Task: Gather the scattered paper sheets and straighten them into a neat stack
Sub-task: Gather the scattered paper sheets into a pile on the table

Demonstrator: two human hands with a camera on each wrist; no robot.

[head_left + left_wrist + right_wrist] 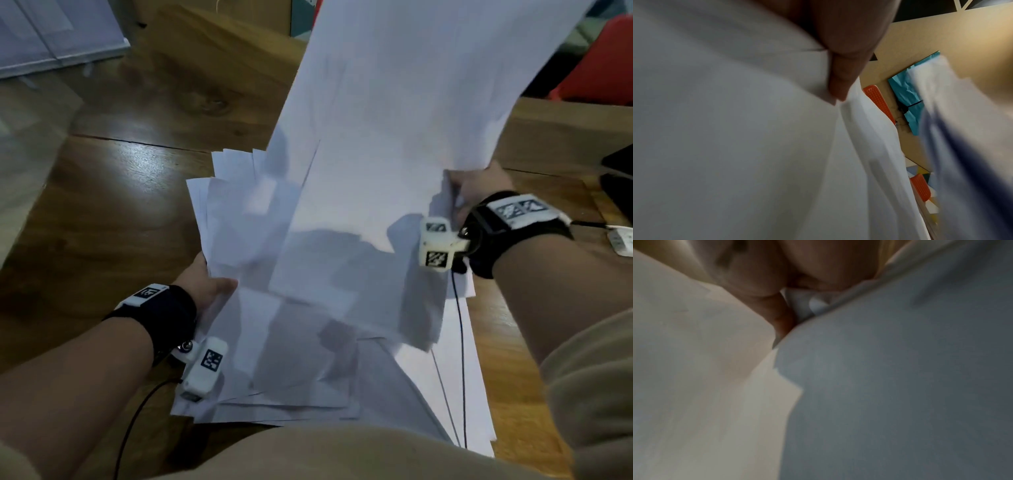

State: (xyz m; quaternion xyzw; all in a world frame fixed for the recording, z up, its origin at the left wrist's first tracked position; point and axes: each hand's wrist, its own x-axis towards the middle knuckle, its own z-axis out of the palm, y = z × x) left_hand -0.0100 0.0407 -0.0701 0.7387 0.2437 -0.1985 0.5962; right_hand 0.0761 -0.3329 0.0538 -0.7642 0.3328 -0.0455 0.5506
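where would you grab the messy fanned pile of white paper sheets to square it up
The fanned pile of white paper sheets is splayed at its far corners, so probably take the middle of its long left and right edges, one hand from each side, thumbs on top; the left hand alone at one edge would let sheets slip.
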